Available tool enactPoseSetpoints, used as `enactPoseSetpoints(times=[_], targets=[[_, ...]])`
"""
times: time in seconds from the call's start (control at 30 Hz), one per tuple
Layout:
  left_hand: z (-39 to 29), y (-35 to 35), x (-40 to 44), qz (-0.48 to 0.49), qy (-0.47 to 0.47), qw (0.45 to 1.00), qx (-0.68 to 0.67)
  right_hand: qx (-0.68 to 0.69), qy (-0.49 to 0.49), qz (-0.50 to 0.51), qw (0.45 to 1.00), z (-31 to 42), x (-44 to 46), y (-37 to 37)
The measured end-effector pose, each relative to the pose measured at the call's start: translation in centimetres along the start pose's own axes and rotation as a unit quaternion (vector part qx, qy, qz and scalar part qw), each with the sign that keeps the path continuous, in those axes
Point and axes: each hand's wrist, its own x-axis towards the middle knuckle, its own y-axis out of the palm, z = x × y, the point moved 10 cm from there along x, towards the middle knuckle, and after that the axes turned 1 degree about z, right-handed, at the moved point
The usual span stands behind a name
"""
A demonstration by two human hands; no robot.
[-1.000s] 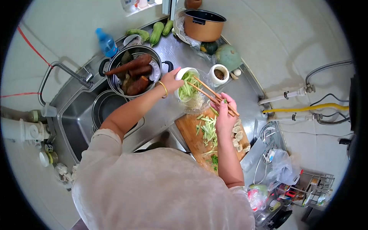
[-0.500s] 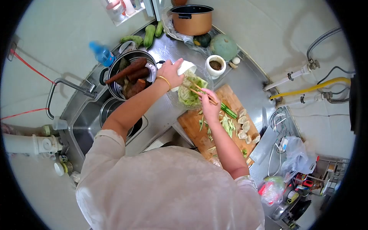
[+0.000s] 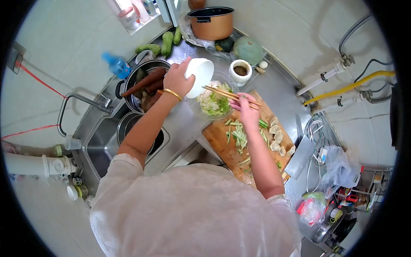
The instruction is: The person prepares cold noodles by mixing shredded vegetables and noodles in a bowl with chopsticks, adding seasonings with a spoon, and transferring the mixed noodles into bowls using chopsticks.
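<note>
My left hand (image 3: 178, 80) grips a white bowl (image 3: 202, 73), tilted on its side above the left edge of a clear bowl (image 3: 198, 110). Shredded pale-green vegetables (image 3: 217, 105) fill that clear bowl. In my right hand (image 3: 248, 112) is a pair of wooden chopsticks (image 3: 223, 91), their tips close to the white bowl's lower rim. Under my right forearm lies a wooden cutting board (image 3: 218, 136) with cut green strips (image 3: 239, 136) and several pale, folded pieces (image 3: 277, 137) along its right side. What the white bowl holds inside cannot be made out clearly.
A steamer pot (image 3: 121, 90) with long brown-red roots stands left, beside the sink (image 3: 100, 147). Behind are a white jar (image 3: 240, 80), a pale green gourd (image 3: 248, 50) and an orange pot (image 3: 212, 25). A cleaver (image 3: 299, 157) lies right of the board, near cables (image 3: 316, 132).
The white bowl has come up and tipped, its inside now facing right. My right hand and the chopsticks have moved slightly right, and the chopstick tips have left the vegetables.
</note>
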Motion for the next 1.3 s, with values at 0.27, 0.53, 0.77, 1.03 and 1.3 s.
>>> enactPoseSetpoints(times=[0.27, 0.53, 0.77, 1.03, 1.3], targets=[[12.0, 9.9, -10.1, 0.051, -0.448, 0.580, -0.678, -0.155, -0.030, -0.052, 0.986, 2.3, -3.2, -5.1], [14.4, 7.3, -21.3, 0.048, -0.461, 0.605, -0.647, -0.042, 0.057, -0.034, 0.997, -5.5, 0.4, -3.2], [16.8, 8.0, -26.9, 0.051, -0.513, 0.661, -0.545, -0.050, -0.029, -0.040, 0.998, -1.2, 3.7, -0.5], [19.2, 10.1, -27.3, 0.029, -0.488, 0.709, -0.508, -0.149, 0.101, 0.107, 0.978, -3.2, 4.5, 2.3], [18.8, 7.4, -23.5, -0.014, -0.375, 0.873, -0.310, -0.203, 0.012, 0.047, 0.978, 7.6, 0.0, -1.1]])
